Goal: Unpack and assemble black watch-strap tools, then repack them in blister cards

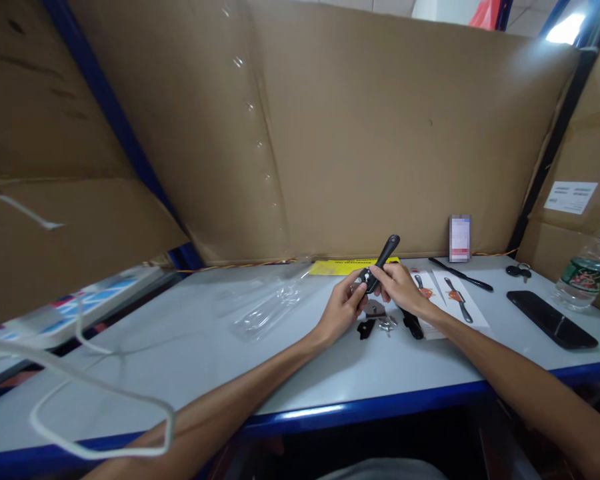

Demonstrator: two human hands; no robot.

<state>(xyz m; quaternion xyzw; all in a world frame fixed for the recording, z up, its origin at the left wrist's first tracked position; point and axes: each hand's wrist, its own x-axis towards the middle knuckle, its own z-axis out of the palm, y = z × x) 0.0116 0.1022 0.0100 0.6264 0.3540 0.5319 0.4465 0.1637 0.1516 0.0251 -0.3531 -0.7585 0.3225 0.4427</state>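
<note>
Black tool (pixel 389 249), partly finger-covered, is gripped by left hand (pixel 344 303) and right hand (pixel 399 285).

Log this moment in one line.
left hand: holding black-handled tool | right hand: holding same tool | near hands: grey metal plate, small black part | behind: yellow sheet
</note>
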